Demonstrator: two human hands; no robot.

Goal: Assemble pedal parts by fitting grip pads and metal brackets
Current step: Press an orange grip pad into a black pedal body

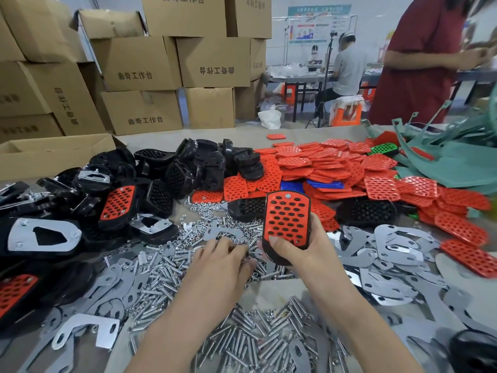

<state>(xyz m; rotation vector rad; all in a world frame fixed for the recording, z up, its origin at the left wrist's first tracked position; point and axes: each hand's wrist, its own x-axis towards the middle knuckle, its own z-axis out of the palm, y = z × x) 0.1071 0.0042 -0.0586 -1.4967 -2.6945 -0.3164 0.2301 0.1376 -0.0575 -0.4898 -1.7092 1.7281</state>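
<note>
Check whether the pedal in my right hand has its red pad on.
On: the red pad covers the black pedal, a screw at its top; the right hand grips it.

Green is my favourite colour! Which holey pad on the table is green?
The green pad at the back right edge of the red pile, beside the teal parts. The others are red, a few blue.

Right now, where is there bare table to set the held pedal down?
Bare table shows between the forearms, bordered by screws, and along the far edge around a lone red pad. Elsewhere brackets, red pads and black bodies crowd it.
</note>
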